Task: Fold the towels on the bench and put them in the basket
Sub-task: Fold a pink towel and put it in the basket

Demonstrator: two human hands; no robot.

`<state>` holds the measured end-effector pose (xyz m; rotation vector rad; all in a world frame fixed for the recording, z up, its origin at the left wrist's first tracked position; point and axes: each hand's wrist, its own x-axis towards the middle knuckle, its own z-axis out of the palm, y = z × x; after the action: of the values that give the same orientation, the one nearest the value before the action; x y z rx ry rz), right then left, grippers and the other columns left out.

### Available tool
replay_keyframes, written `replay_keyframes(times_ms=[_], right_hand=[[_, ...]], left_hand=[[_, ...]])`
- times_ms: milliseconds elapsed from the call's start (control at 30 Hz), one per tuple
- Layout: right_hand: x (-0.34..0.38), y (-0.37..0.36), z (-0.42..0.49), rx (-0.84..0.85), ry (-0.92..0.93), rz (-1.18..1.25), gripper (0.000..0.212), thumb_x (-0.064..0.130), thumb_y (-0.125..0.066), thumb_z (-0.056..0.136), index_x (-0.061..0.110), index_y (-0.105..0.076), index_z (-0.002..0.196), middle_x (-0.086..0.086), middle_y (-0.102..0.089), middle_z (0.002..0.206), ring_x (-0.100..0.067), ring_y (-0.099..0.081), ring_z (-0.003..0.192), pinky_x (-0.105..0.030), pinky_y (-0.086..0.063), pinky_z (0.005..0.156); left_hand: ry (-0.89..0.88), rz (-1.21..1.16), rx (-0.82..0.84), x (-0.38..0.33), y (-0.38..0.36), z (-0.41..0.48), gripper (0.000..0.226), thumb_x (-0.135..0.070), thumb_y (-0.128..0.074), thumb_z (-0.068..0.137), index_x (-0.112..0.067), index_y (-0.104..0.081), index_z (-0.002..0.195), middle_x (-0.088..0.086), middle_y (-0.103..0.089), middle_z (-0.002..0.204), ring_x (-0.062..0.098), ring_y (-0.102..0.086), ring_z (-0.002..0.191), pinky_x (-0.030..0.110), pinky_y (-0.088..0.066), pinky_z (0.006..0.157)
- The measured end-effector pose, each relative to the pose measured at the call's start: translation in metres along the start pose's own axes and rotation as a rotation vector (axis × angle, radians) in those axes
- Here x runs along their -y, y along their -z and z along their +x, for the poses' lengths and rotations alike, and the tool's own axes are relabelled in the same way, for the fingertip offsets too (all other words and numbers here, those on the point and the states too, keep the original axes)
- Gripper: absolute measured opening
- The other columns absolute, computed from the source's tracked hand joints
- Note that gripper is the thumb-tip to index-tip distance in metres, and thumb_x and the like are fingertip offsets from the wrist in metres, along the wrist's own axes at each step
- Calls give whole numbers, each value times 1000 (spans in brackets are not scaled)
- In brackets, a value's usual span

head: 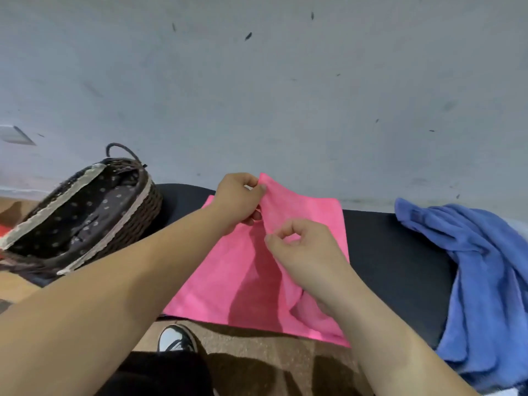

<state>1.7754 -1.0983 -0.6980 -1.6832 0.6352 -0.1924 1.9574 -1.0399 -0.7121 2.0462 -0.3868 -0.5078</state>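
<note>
Pink towel (228,275) lies spread on the dark bench (385,247) at the middle of the view, its near edge reaching the bench's front at 6 o'clock.

The left hand (240,200) comes in from 8 o'clock on a bare forearm stretched long across the frame. Its thumb and fingertips pinch the towel's far edge at 12 o'clock and lift it off the bench into a small peak. From that peak a raised ridge of cloth runs back toward 6 o'clock.

The right hand (303,247) enters from 5 o'clock and sits on this ridge, just nearer than the left hand, with its back turned up. Thumb and forefinger curl into a ring whose tips close on the pink cloth, and the other fingers are curled under. Each grip is narrow and holds the pink towel. The two hands are near each other but apart.

At 3 o'clock from the pink towel a blue towel (485,267) lies in a crumpled heap, draping over the bench's front. At 9 o'clock is the basket (143,212), dark woven wicker tilted toward the camera. It has a dark liner with pale dots, pale lace trim along the rim and a loop handle at its far end. I cannot tell whether it rests on the bench's end or beside it.

A shoe (174,337) shows at 7 o'clock on the brown floor (271,344). A grey, marked wall (285,95) fills the frame at 12 o'clock.
</note>
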Motion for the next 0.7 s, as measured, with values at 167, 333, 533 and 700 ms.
replay_keyframes(times_ms=[167,333,533,700], right_hand=[[-1,-79,27,87,-33,-110,17,28,-71,90,18,-69,77,15,-50,37,-1,-44,33,-14,-32,36],[3,-125,34,152,-39,-107,13,24,-69,92,17,-72,82,13,-55,43,0,-47,36,-16,-37,41],[10,-127,25,360,-201,68,13,35,-62,100,24,-68,102,-8,-76,79,-23,-65,54,-37,-41,56],[-1,-95,26,235,-12,-135,15,32,-64,98,21,-73,96,-4,-76,85,-18,-73,71,-40,-56,72]], left_hand=[[56,55,-85,59,54,21,23,-22,-67,98,0,-69,92,14,-64,69,25,-62,53,40,-61,47],[13,140,-170,94,84,39,20,-25,-70,96,-10,-72,83,0,-61,64,14,-54,56,23,-44,49],[40,133,-145,117,102,34,16,-19,-74,92,-12,-69,106,8,-72,75,15,-64,55,25,-50,52],[35,250,-167,120,107,5,21,-13,-70,88,-14,-72,109,-2,-71,83,19,-70,80,30,-58,75]])
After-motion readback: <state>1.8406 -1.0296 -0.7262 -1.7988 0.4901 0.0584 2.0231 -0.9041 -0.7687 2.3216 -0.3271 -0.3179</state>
